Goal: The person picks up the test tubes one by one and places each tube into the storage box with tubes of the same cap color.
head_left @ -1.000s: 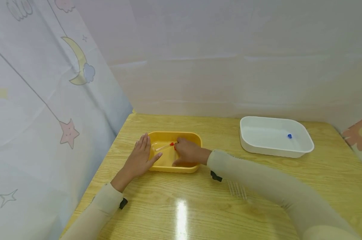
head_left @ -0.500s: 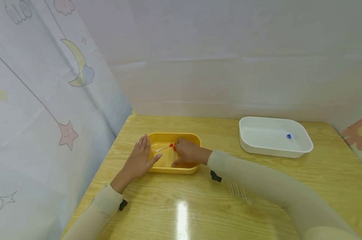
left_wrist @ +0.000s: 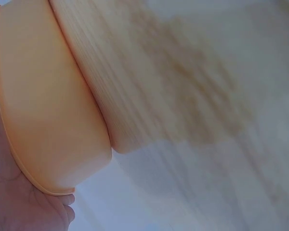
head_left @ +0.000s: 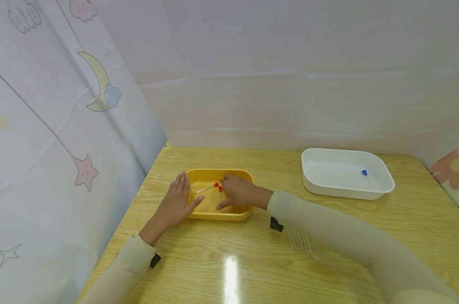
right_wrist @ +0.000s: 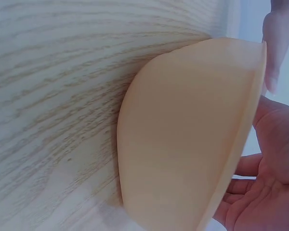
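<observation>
Tubes (head_left: pixel 205 189) lie in the yellow tray (head_left: pixel 218 217); a second ago the right hand (head_left: pixel 237 191) partly hid one red cap (head_left: pixel 220 189), now it shows whole. Both are clear and red-topped, one slanting, the other pointing to the near side. That hand's fingers look loose, thumb spread; I can't tell if they touch a tube. The left hand (head_left: pixel 175 203) rests straight-fingered on the tray's left rim

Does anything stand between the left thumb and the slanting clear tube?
Nothing visible does. In the head view, only bare yellow tray shows between the thumb of the left hand and the clear tube. A second red cap lies beside the right hand, outside that gap.
</observation>
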`<state>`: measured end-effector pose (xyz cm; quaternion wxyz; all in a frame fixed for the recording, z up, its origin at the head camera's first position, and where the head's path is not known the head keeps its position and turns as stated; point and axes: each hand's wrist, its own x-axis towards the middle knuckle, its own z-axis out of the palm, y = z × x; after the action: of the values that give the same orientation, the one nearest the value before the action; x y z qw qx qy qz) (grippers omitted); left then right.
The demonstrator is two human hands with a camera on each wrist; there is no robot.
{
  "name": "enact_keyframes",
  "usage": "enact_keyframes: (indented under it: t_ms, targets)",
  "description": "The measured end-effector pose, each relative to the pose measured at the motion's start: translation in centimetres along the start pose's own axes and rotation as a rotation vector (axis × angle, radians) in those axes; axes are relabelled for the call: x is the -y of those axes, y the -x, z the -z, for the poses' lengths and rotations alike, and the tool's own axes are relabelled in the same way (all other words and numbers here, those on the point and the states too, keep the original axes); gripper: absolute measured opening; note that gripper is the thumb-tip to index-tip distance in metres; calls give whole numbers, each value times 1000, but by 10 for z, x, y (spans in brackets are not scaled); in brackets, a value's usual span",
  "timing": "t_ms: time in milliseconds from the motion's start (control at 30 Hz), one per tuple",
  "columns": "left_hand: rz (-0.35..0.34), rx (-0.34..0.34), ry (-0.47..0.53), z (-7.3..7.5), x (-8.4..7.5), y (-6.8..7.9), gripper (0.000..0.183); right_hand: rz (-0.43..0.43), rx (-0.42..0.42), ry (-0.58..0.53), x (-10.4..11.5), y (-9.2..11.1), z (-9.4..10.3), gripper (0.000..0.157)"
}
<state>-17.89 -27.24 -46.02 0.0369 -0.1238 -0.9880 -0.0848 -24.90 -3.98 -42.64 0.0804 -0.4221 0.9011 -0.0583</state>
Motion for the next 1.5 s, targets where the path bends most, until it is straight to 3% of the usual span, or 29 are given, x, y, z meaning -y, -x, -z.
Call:
enact_keyframes:
  t_ms: [633,1500]
  targets:
    - [-4,2,-17,0,1,-2,94,-29,-36,-58,-3,25,8,93]
    - [-6,-6,-15,-4,9,-2,94,2,-102,-60,-2,62,18,91]
